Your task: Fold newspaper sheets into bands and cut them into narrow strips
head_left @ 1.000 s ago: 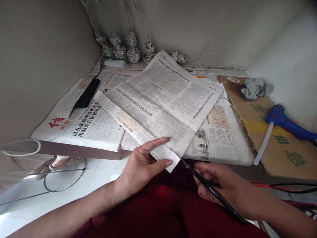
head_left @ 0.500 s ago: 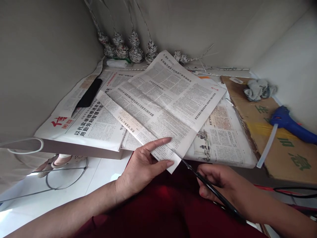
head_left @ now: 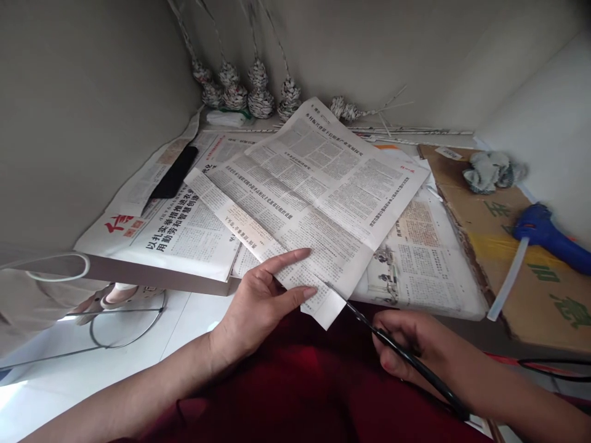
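Observation:
A newspaper sheet [head_left: 318, 178] lies at a slant over other papers, with a folded strip [head_left: 244, 231] along its lower left edge. My left hand [head_left: 263, 301] grips this lower edge, thumb on top and index finger stretched across the print; the other fingers are hidden beneath. In my right hand [head_left: 415, 344] is a pair of scissors [head_left: 397, 351] with black handles. Its blades [head_left: 341, 295] lie at the sheet's lower right edge, at the folded strip's end. How far the blades are apart is hard to make out.
Stacked newspapers [head_left: 184, 227] cover the table. A black phone-like object [head_left: 175, 172] lies at left. Several woven paper gourds [head_left: 261, 92] stand along the back wall. At right, a blue glue gun [head_left: 549, 234] and a grey-white cloth [head_left: 492, 172] rest on cardboard [head_left: 480, 227]. Someone's foot [head_left: 117, 295] shows at lower left.
My left hand has slid slightly up-left along the strip, leaving more of its end bare. The whole scene has shifted a little to the right in view. The scissors stay at the sheet's edge.

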Demonstrator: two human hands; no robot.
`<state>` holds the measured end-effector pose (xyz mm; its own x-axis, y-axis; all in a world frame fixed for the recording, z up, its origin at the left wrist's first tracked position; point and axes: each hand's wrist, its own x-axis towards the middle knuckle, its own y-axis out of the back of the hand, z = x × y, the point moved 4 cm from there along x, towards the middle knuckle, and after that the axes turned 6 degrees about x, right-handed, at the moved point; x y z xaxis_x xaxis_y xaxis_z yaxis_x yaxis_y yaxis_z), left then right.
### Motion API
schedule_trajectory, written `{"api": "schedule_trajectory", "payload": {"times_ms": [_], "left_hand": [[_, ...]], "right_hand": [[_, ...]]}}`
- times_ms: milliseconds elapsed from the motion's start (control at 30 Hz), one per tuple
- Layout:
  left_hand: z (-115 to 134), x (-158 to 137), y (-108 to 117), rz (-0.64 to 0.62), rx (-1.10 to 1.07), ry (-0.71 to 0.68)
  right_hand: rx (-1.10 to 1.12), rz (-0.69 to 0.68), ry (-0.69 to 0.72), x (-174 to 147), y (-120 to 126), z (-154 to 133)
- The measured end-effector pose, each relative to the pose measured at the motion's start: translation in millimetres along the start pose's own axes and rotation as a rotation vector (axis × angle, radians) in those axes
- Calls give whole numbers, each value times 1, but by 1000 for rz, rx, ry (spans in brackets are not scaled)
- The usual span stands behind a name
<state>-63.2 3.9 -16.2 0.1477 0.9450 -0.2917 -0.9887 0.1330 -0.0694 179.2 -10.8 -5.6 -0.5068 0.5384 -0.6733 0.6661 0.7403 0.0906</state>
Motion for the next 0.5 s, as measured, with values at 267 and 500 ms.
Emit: {"api": "schedule_trajectory", "payload": {"times_ms": [267, 500], "left_hand": [[1, -2, -3, -49, 35, -4], [3, -1, -2, -44, 44, -10]], "right_hand": [[41, -46, 94, 8, -6, -20], [19, -1, 60, 9, -4, -16]]}}
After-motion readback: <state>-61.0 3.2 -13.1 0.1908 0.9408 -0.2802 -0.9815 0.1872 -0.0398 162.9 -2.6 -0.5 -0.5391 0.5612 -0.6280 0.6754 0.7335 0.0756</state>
